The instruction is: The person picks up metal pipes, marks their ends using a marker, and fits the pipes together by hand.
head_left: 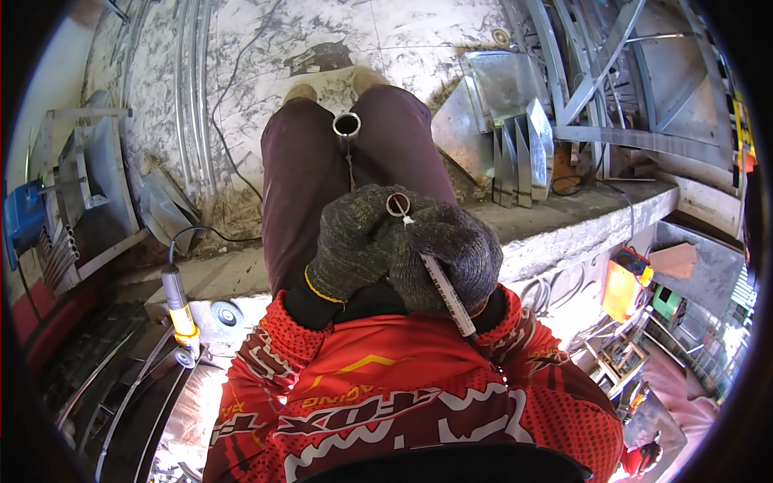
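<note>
My right hand (455,253), in a dark grey knit glove, is closed around a white marker pen (445,291) with printing along its barrel. The marker's white tip points up at a small round metal ring (398,204) and meets its lower edge. My left hand (352,245), gloved alike with a yellow cuff edge, is closed beside the right one, fingers toward the ring. The gloves hide how the ring is gripped. Between my thighs stands a metal pipe (347,125), its open end facing up.
An angle grinder (179,310) rests at the left with its cord across the ledge (576,225), near a loose disc (226,314). Bent sheet-metal pieces (519,157) stand at the right. Long metal tubes (192,105) lie on the floor. An orange-yellow case (626,282) is farther right.
</note>
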A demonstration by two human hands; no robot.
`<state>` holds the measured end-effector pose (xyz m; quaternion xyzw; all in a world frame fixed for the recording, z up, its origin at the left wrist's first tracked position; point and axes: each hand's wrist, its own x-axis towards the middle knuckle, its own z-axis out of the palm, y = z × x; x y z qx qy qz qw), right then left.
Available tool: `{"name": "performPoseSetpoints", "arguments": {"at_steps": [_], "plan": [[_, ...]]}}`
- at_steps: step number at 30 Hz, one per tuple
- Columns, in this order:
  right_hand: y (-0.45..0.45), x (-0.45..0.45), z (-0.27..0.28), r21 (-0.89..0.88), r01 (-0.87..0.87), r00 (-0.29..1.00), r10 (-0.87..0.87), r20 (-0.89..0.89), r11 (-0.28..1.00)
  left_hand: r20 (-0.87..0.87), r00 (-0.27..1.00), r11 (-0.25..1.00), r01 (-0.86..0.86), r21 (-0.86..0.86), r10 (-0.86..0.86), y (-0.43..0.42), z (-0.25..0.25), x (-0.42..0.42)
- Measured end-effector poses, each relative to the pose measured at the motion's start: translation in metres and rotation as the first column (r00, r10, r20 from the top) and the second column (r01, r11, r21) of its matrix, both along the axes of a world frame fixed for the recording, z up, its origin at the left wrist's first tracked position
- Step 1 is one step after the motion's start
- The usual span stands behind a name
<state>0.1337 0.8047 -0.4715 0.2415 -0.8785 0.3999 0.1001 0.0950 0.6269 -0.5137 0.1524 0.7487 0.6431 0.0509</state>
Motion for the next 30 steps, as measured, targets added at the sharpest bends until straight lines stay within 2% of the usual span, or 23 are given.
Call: {"name": "performPoseSetpoints", "arguments": {"at_steps": [4,7,10,13,16,19,23,25,29,30], "plan": [[0.0,-0.003,0.003,-0.002,-0.034,0.999,0.034,-0.043,0.999,-0.019,1.0,1.0,-0.009,-0.022,0.009,0.0,0.002,0.0],[-0.001,-0.003,0.003,-0.062,-0.045,0.997,0.048,0.057,0.997,0.023,1.0,1.0,-0.017,0.001,0.017,0.001,-0.002,0.002],[-0.003,-0.002,0.003,-0.048,-0.04,0.999,0.041,0.021,0.998,-0.029,1.0,1.0,-0.009,-0.023,0.009,0.0,0.0,0.0],[-0.004,0.002,0.007,-0.132,0.006,0.974,0.024,0.226,0.991,-0.044,0.999,0.999,-0.003,-0.038,0.001,0.0,-0.003,0.0],[-0.008,0.0,0.011,-0.074,0.068,0.991,-0.059,0.121,0.995,-0.053,0.999,0.999,-0.003,-0.034,0.001,0.0,0.002,-0.002],[-0.01,-0.004,0.016,-0.212,0.231,0.97,-0.207,0.127,0.95,0.033,0.999,1.0,-0.006,-0.019,0.006,0.002,0.015,-0.006],[-0.015,-0.01,0.015,-0.326,0.378,0.925,-0.367,0.096,0.867,0.011,0.999,0.999,-0.045,0.024,0.045,0.007,0.014,-0.005],[-0.015,-0.011,0.013,-0.33,0.413,0.911,-0.393,0.13,0.849,-0.081,0.996,0.999,-0.047,-0.019,0.046,0.008,0.013,-0.008],[-0.001,-0.02,0.01,-0.223,0.423,0.893,-0.361,0.27,0.878,-0.091,0.994,0.993,-0.063,-0.103,0.053,0.003,0.008,-0.004],[0.003,-0.025,0.009,-0.187,0.417,0.884,-0.348,0.313,0.889,-0.062,0.998,0.99,-0.018,-0.142,0.009,0.001,0.011,-0.005]]}}
